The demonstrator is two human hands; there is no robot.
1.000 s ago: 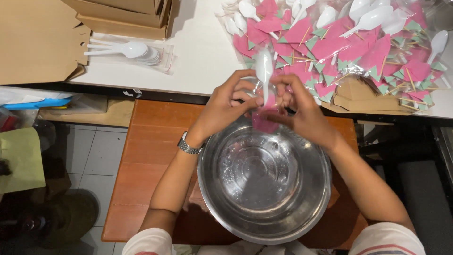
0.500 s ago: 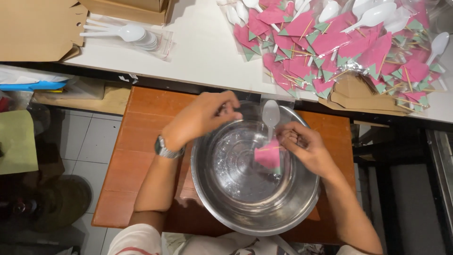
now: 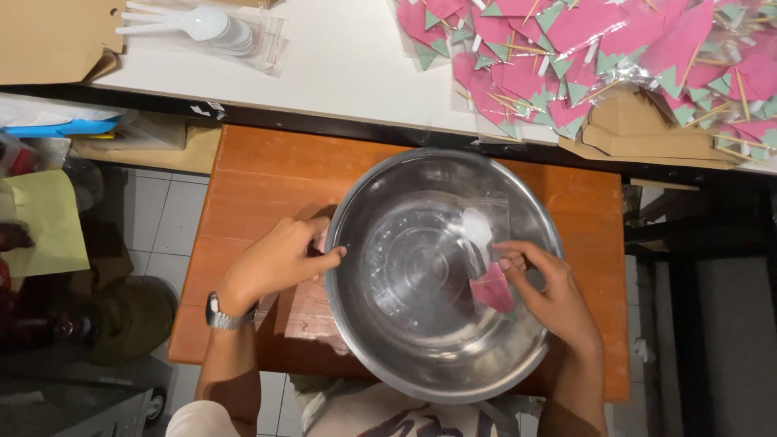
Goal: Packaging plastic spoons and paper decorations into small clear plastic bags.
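Left hand: the left hand [image 3: 275, 263] grips the rim of the steel bowl [image 3: 364, 340] on its left side, thumb hooked onto the edge and fingers curled outside; the fingertips are hidden behind the rim.
Right hand: the right hand [image 3: 550, 295] sits inside the bowl on its right side, fingers pinching a clear packet [image 3: 484, 259] with a white plastic spoon and a pink napkin in it.
Packet: low in the bowl, right of centre; the clear wrap barely shows against the shiny metal, so its edges are hard to trace, and I cannot tell whether it touches the bottom.
Bowl: on a brown wooden stool [image 3: 259, 186], filling most of it; its near rim overlaps the person's lap.
Wristwatch: a metal-band wristwatch [image 3: 222, 317] on the left wrist, face turned away.
White counter: the white counter [image 3: 356, 73] runs just beyond the stool.
Pile: a pile of matching pink packets [image 3: 599, 57] on the counter's right, cut off by the top and right edges.
Spoon bag: a bag of white spoons [image 3: 210, 28] at top left, partly cropped.
Cardboard: a brown cardboard box [image 3: 44, 40], corner only.
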